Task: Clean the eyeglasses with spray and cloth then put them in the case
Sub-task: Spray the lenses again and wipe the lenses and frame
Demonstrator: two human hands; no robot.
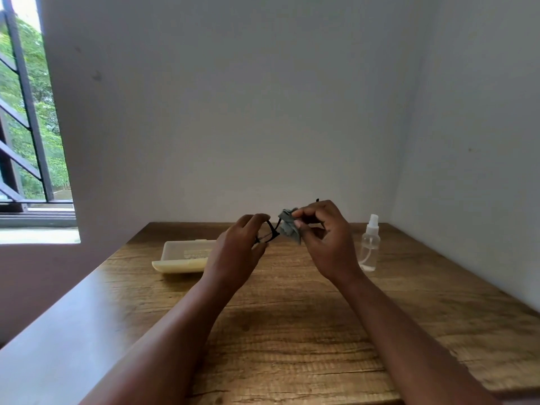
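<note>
eyeglasses (270,230) mid-air — cloth (287,226) alongside

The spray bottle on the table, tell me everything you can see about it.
The spray bottle is small, clear plastic with a white nozzle top and a thin tube curving inside. It stands upright on the wooden table near the right wall, beyond the right hand. Nothing touches it but the table. Its fill level cannot be told.
</note>
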